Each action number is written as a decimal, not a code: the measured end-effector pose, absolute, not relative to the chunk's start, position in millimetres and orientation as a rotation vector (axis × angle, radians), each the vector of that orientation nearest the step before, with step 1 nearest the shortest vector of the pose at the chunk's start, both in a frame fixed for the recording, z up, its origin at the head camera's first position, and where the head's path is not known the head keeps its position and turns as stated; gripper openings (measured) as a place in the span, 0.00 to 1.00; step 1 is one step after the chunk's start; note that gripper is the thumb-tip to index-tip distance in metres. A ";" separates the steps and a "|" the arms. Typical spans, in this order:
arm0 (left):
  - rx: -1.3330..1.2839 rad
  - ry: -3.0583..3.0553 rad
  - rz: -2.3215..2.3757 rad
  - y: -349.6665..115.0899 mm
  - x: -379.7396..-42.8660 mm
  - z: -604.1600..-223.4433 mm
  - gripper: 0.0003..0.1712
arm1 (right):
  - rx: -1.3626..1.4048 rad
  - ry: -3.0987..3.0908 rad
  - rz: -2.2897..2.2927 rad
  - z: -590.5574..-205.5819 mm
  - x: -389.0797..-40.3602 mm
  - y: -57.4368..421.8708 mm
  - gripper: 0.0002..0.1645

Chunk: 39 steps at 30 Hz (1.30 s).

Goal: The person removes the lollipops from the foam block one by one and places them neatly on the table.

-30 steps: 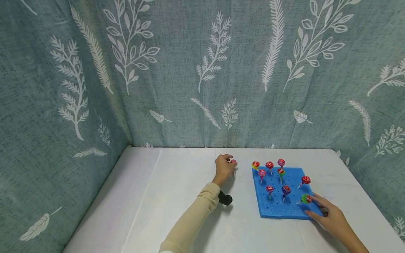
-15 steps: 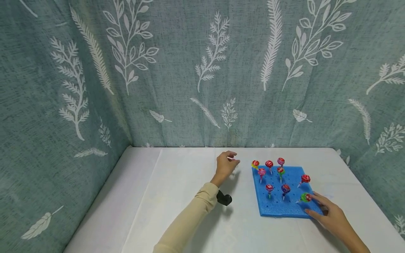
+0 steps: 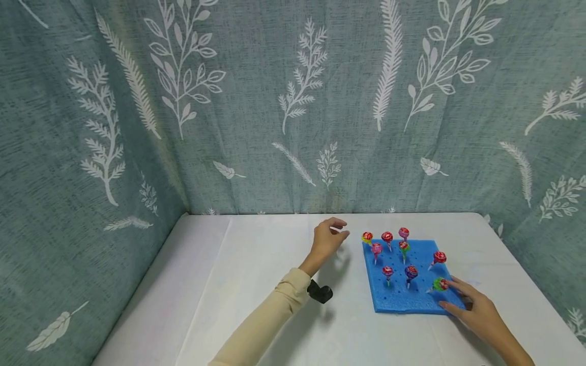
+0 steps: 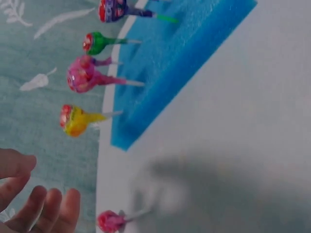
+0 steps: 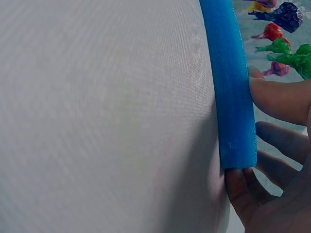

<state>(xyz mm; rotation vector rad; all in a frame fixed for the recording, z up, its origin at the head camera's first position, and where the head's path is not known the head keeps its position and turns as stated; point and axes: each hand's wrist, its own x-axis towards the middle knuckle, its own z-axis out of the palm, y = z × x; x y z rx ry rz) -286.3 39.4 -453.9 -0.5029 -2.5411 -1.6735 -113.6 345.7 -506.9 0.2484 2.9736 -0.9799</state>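
Note:
My left hand (image 3: 327, 241) hovers over the white table left of a blue foam block (image 3: 403, 305), its fingers loosely bent and holding nothing. In the left wrist view, a pink lollipop (image 4: 112, 221) lies on the table beside the fingers (image 4: 66, 208); the hand hides it in the head view. Several wrapped lollipops stand stuck by their sticks in the foam, among them a yellow one (image 4: 75, 120) at the far left corner and a dark blue one (image 3: 411, 272). My right hand (image 3: 478, 310) grips the block's near right corner, next to a tilted green lollipop (image 3: 439, 284).
The block's top has several small holes around the sticks. A green leaf-patterned curtain (image 3: 256, 101) hangs behind the table (image 3: 220, 305) and along its left side. A black wrist camera (image 3: 320, 293) sticks out from the left sleeve.
My left hand has let go of the pink lollipop it pinched and its fingers have spread, shifting slightly right. My right hand stays on the block's corner. The head view shifts slightly.

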 end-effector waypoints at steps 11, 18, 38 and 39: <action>-0.613 -2.506 -1.731 45.1 -267.5 -442.6 0.09 | 0.249 2.999 -0.962 -505.3 -111.5 345.5 0.45; -0.673 -2.512 -1.736 45.9 -256.7 -439.9 0.11 | 0.243 2.996 -0.961 -503.8 -111.9 344.3 0.45; -0.751 -2.507 -1.851 51.9 -237.8 -440.3 0.09 | 0.275 2.966 -0.956 -503.2 -112.4 343.4 0.48; -0.754 -2.504 -1.859 52.1 -236.8 -440.2 0.09 | 0.276 2.966 -0.953 -503.2 -112.5 343.3 0.48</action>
